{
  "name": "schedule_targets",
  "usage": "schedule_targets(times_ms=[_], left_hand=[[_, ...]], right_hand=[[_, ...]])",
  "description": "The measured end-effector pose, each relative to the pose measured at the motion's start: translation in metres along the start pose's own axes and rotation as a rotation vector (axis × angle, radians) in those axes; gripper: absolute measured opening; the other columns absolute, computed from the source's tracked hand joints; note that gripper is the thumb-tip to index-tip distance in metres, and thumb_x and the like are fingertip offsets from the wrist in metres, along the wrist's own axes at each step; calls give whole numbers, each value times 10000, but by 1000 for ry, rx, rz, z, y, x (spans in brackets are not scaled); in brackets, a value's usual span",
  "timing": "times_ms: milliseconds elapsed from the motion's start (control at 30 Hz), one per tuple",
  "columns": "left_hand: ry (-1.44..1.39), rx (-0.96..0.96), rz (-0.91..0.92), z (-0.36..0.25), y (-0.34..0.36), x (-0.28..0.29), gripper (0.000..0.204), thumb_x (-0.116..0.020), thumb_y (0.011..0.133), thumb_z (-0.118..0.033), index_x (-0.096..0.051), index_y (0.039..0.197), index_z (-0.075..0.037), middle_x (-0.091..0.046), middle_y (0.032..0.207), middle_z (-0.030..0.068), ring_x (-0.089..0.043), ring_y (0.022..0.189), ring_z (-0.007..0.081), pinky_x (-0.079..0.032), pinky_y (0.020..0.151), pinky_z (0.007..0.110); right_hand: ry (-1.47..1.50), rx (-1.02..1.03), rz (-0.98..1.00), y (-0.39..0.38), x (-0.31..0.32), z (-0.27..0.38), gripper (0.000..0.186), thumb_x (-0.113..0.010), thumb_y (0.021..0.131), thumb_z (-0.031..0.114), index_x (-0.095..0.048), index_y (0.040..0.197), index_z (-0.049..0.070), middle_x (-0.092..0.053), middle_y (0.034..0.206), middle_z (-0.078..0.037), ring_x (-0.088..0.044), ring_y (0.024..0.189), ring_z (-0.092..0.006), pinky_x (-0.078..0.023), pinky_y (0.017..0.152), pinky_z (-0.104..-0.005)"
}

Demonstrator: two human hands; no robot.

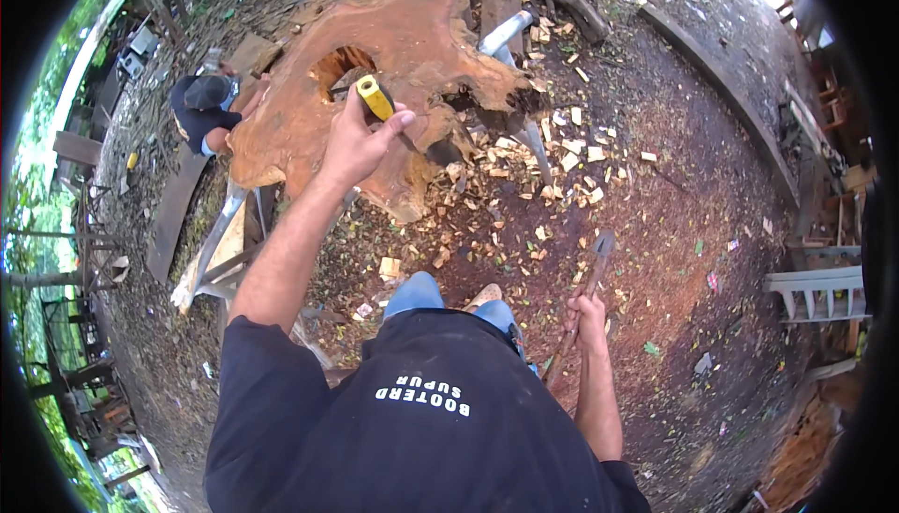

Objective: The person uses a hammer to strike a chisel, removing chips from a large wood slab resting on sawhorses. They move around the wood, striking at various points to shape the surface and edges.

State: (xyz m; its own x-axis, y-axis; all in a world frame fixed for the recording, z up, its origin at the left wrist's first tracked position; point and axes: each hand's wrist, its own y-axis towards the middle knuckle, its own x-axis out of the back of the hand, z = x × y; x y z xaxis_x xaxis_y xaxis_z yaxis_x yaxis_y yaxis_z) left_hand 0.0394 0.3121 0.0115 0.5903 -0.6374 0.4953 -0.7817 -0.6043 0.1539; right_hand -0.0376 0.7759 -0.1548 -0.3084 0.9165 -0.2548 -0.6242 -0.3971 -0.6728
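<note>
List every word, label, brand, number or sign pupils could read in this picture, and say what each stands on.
Black shirt: white capital letters in two lines, inverted in this view; readable, but I won't copy the wording.
Yellow-and-black handle in the left hand: no lettering I can make out.
Tool in the right hand: none visible.
Pink scrap on the ground: too small to tell.

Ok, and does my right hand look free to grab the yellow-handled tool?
Probably not as things stand: your right hand is closed around the brown-handled tool, and your left hand grips the yellow-handled tool over the wooden slab.
</note>
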Motion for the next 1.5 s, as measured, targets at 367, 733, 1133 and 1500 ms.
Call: schedule_targets(times_ms=[367, 733, 1133, 1500], left_hand=[[279, -154, -237, 2, -14, 4, 579, -876, 744, -429, -453, 884, -59, -572, 679, 118, -585, 595, 284, -494, 574, 398], [160, -118, -216, 8, -22, 13, 536, -871, 753, -416, -477, 845, -66, -574, 685, 88, -584, 603, 232, -486, 570, 389], [53, -115, -173, 27, -8, 7, 504, -793, 813, -487, -578, 752, -36, -616, 680, 107, -610, 614, 263, -497, 613, 410], [-11, -167, 337, 16, -4, 19, 488, -766, 829, -544, -732, 834, -57, -693, 691, 96, -660, 632, 185, -506, 614, 387]], right_hand=[[-46, 126, 61, -19, -42, 32, 159, -540, 813, 22, -478, 957, 46, -477, 631, -35, -467, 420, -140, -442, 384, -298], [-75, 141, 81, -47, -87, 26, 179, -542, 808, 14, -474, 972, 37, -485, 631, -41, -461, 421, -140, -440, 386, -297], [-260, 219, 70, -80, -131, 26, 198, -557, 810, 8, -488, 996, 11, -523, 660, -57, -517, 432, -146, -470, 408, -296], [-383, 300, 159, -91, -173, 37, 248, -536, 808, 2, -517, 1055, -8, -577, 677, -56, -540, 449, -116, -432, 416, -248]])
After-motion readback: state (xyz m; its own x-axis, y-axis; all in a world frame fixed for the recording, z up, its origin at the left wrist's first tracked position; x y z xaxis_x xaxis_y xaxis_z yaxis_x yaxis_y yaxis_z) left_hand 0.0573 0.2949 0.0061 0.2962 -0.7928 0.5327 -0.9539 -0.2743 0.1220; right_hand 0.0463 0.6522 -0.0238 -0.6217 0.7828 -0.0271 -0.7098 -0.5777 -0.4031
